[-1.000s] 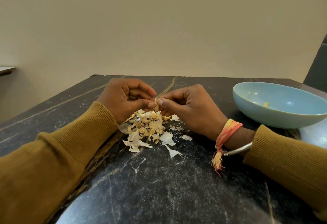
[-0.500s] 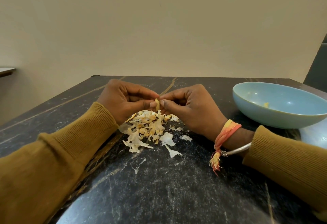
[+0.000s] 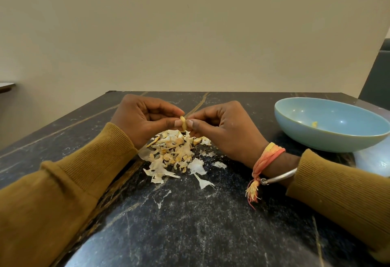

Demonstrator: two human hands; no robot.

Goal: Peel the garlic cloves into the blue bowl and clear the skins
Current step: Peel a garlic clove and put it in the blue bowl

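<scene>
Both forearms angle inward and the left hand (image 3: 143, 119) and right hand (image 3: 221, 127) meet in the middle, fingers curled, the thumb and forefinger of each pinching one garlic clove (image 3: 183, 122) between them

Soft even light, sharp focus, wide-angle warp at edges, glare on table (image 3: 190, 235).

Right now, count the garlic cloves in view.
2. One clove is pinched between the left hand and right hand above the skins; one small yellowish piece lies in the blue bowl. More may hide under the skins.
</scene>
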